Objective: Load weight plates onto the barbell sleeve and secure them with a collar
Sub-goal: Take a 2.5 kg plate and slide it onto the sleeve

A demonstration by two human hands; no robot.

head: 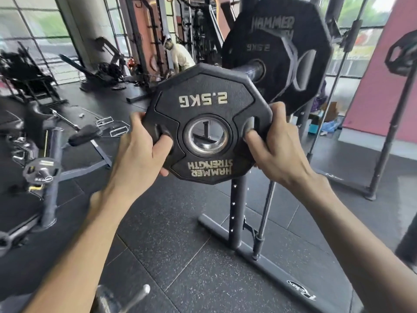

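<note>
Facing the camera, a small black weight plate (203, 100) is held upright in front of the chest, off the bar, with its steel-ringed centre hole lying lower than and to the left of the barbell sleeve (250, 70). The plate's left rim is gripped by the left hand (140, 154), with the thumb laid across the face at the grip slot. The right rim is gripped by the right hand (277, 152), with fingers curled into the opposite slot. Most fingertips are hidden behind the plate.

The near part of the sleeve is covered by the plate's upper edge; only its end and a short length are seen. Two plates are already carried on it, a small loaded plate (255, 55) against a large plate (311, 41), both smeared by motion blur.

Bare sleeve is left in front of the loaded plates, and open rubber floor (180, 256) lies below, crossed by the rack base (282, 274).

"2.5KG" and "HAMMER STRENGTH" are read upside down on the held plate, "2.5KG" inverted on the small loaded plate, and "HAMMER" upright on the large one. A logo on the base cannot be made out.
</note>
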